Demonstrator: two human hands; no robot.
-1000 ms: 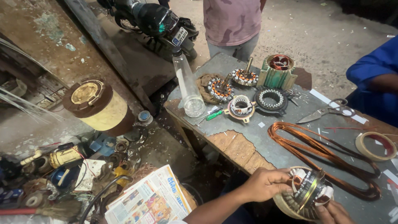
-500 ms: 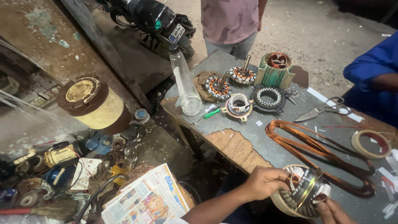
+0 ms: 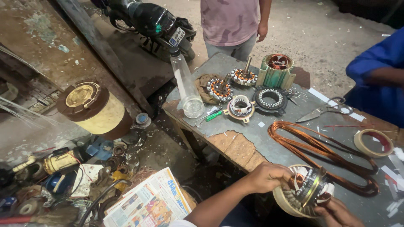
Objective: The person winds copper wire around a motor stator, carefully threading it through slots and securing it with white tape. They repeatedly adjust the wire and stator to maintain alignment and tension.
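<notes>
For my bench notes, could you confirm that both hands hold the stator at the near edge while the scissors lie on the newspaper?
Not quite. In the head view the scissors lie on the table, beyond the copper coil, not on the newspaper. The rest holds: the left hand and right hand hold the stator at the near edge.

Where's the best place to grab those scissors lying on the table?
Take the scissors by the looped handles at their right end, coming from above. They lie flat and closed, with the pointed blades aimed left toward the round motor parts.
</notes>
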